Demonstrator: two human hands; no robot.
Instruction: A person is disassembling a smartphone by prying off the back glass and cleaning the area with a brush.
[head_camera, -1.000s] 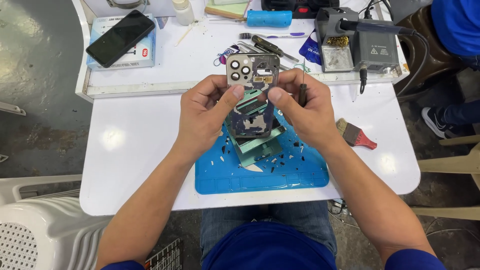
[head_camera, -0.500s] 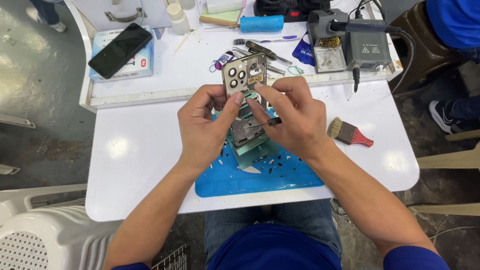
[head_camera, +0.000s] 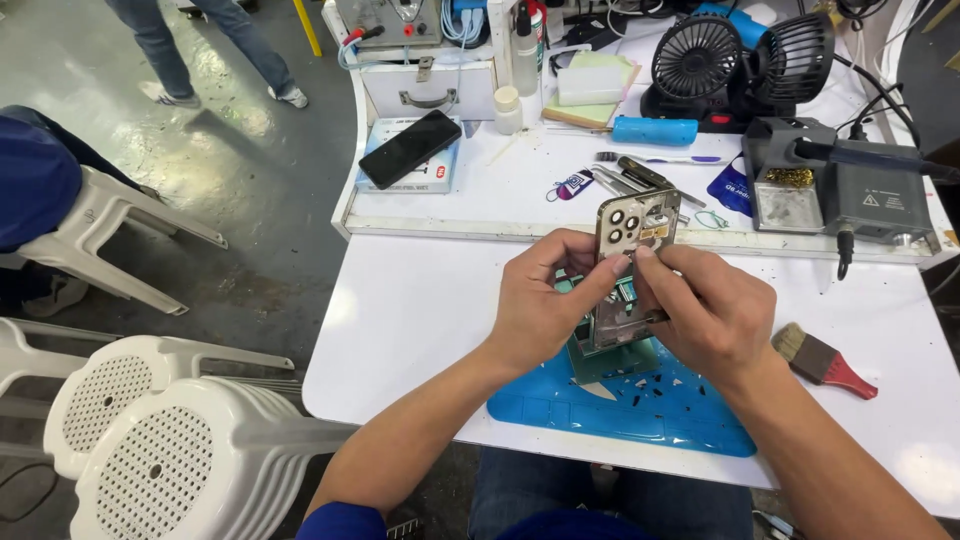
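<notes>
Both the left hand (head_camera: 545, 300) and right hand (head_camera: 705, 310) grip the opened phone frame (head_camera: 630, 270) upright between them, steadying it above the blue mat (head_camera: 620, 415).

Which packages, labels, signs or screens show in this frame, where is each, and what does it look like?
Dark phone: black screen, lying slantwise on a box, back left of the table.
Flat box: pale blue and white, under that phone.
Warning label: small triangle on the grey soldering station, right.
Tag: small, purple and white, back centre.

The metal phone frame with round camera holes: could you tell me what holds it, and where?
Both hands: left hand and right hand grip the metal phone frame by its long sides.
</notes>
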